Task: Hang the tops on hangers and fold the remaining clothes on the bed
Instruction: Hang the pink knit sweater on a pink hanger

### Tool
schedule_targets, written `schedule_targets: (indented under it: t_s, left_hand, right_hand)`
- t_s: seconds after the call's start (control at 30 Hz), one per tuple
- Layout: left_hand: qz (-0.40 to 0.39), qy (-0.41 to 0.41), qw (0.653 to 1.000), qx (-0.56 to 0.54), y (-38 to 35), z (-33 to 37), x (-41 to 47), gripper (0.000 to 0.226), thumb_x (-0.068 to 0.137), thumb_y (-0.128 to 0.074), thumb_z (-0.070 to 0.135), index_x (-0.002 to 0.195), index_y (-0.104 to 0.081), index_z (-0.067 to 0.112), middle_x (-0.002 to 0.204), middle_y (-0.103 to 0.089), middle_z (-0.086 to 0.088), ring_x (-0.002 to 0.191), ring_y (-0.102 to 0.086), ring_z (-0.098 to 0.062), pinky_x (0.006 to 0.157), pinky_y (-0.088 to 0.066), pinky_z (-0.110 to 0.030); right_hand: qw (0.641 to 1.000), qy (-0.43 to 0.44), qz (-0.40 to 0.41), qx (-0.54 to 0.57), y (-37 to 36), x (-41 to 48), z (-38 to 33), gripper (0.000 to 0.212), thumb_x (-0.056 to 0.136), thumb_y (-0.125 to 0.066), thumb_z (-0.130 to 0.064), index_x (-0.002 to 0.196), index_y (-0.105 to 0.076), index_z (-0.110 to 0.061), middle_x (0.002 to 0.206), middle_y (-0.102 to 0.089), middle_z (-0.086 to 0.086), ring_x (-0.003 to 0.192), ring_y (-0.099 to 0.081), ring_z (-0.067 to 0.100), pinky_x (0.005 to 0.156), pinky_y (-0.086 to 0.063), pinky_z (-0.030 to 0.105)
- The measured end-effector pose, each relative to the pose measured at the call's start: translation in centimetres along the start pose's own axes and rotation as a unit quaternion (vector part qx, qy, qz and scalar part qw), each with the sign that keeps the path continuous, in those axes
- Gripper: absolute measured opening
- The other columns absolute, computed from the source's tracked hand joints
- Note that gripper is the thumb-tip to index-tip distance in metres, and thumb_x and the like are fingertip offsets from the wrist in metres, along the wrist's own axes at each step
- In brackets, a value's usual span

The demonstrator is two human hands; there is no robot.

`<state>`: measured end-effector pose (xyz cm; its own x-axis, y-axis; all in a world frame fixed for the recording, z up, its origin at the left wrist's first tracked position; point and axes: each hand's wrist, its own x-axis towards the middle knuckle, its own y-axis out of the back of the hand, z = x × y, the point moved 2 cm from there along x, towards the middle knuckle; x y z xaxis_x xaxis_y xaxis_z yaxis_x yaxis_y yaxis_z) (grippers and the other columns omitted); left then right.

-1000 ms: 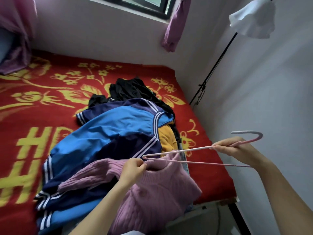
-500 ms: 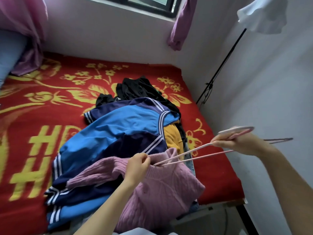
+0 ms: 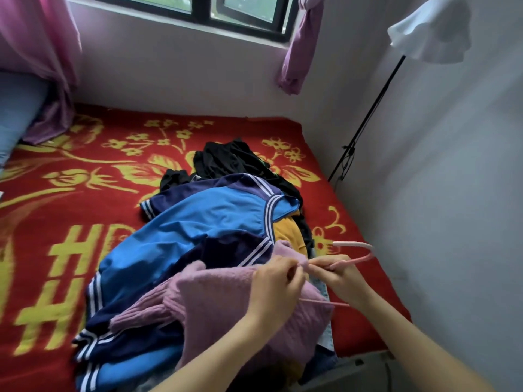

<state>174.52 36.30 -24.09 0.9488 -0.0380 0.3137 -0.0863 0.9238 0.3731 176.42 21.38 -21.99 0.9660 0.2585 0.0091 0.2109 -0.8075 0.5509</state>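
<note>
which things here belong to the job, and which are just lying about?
Job: sweater, hanger, left hand gripping the sweater, right hand holding the hanger, jacket, black clothes, yellow top, bed.
Lying about: lamp, left curtain, right curtain, pillow.

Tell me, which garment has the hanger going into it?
The pink knitted sweater at the near end: the pink hanger enters its neck. The blue jacket and black garment lie untouched.

Left hand [image 3: 276,284] and right hand [image 3: 341,278] pinch, nearly touching.
</note>
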Motion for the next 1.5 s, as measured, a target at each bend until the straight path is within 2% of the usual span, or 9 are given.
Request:
schedule_targets:
  t_s: [0.1,0.33,0.47,0.57,0.7,0.8,0.97,1.2,1.5]
  left_hand:
    - [-0.056,-0.038,0.996,0.057,0.4,1.1,0.5,0.048,0.079,-0.035,0.044,0.069,-0.064,0.007,0.065,-0.06,-0.003,0.059,-0.051,-0.014,0.056,-0.039,-0.027]
    - [0.084,-0.107,0.973,0.188,8.8,-3.2,3.9,0.042,0.081,-0.047,0.048,0.09,-0.072,0.016,0.094,-0.064,0.004,0.094,-0.051,-0.009,0.078,-0.041,-0.023]
    - [-0.253,0.187,0.949,0.016,10.9,-9.1,5.5,0.044,0.073,-0.057,0.069,0.105,-0.063,0.039,0.118,-0.061,0.015,0.108,-0.053,0.002,0.101,-0.038,-0.026]
    - [-0.326,0.165,0.931,0.004,10.5,-10.7,4.9,0.028,0.085,-0.051,0.06,0.077,-0.073,0.044,0.088,-0.071,0.013,0.084,-0.063,-0.001,0.083,-0.044,-0.019]
    - [-0.24,0.149,0.959,0.015,10.2,-11.2,4.3,0.077,0.052,-0.043,0.09,0.054,-0.064,0.016,0.051,-0.045,0.002,0.051,-0.04,-0.013,0.054,-0.033,-0.028]
    - [-0.107,-0.053,0.988,0.1,10.0,-9.7,4.0,0.074,0.073,-0.037,0.085,0.046,-0.035,0.016,0.046,-0.027,0.009,0.045,-0.025,-0.007,0.045,-0.023,-0.024]
    - [0.084,-0.366,0.876,0.301,9.4,-5.5,2.9,0.063,0.095,-0.044,0.049,0.042,-0.044,0.016,0.046,-0.039,0.002,0.038,-0.041,-0.014,0.036,-0.031,-0.023]
    - [0.187,-0.358,0.865,0.299,6.7,-4.1,1.3,0.059,0.097,-0.046,0.039,0.043,-0.045,0.016,0.045,-0.04,0.001,0.04,-0.043,-0.016,0.039,-0.03,-0.026]
    - [-0.021,-0.352,0.839,0.415,9.4,-6.5,2.2,0.04,0.084,-0.042,0.052,0.107,-0.05,0.021,0.072,-0.06,0.005,0.064,-0.059,-0.017,0.062,-0.042,-0.032]
  right_hand:
    - [0.995,-0.014,0.063,0.076,0.3,-0.7,0.6,0.009,0.078,-0.071,-0.033,0.071,-0.077,-0.032,0.069,-0.072,0.005,0.062,-0.061,0.015,0.057,-0.047,0.032]
    - [0.97,-0.1,0.131,0.178,1.7,-1.6,2.5,0.028,0.08,-0.059,0.012,0.059,-0.069,-0.003,0.038,-0.044,-0.005,0.038,-0.035,0.001,0.041,-0.027,0.011]
    - [0.963,-0.117,0.144,0.193,1.9,-1.9,2.9,0.026,0.08,-0.061,0.01,0.058,-0.069,-0.002,0.039,-0.041,-0.005,0.039,-0.031,0.002,0.04,-0.025,0.013]
    - [0.959,-0.123,0.15,0.204,1.9,-1.6,2.9,0.03,0.081,-0.057,0.013,0.056,-0.068,-0.001,0.039,-0.039,-0.003,0.038,-0.029,0.003,0.039,-0.023,0.013]
    - [0.958,-0.115,0.159,0.21,2.3,-1.6,2.4,0.027,0.081,-0.055,0.015,0.059,-0.066,0.003,0.038,-0.038,-0.004,0.036,-0.029,0.002,0.038,-0.023,0.012]
    - [0.961,-0.103,0.165,0.198,2.8,-1.5,2.1,0.028,0.082,-0.055,0.014,0.06,-0.067,0.002,0.037,-0.039,-0.006,0.036,-0.03,0.001,0.039,-0.024,0.01]
    - [0.978,-0.025,0.16,0.131,2.7,-1.2,-0.5,0.028,0.079,-0.063,0.01,0.057,-0.065,-0.007,0.036,-0.045,-0.004,0.037,-0.038,0.001,0.042,-0.026,0.008]
    - [0.968,-0.05,0.156,0.188,-3.8,-0.4,-0.6,0.041,0.087,-0.052,0.013,0.052,-0.055,-0.008,0.038,-0.044,-0.004,0.036,-0.037,0.001,0.041,-0.029,0.011]
    - [0.966,-0.011,0.177,0.188,-2.2,1.0,-1.5,0.04,0.09,-0.05,0.008,0.053,-0.046,-0.006,0.036,-0.037,-0.004,0.034,-0.032,0.001,0.039,-0.027,0.011]
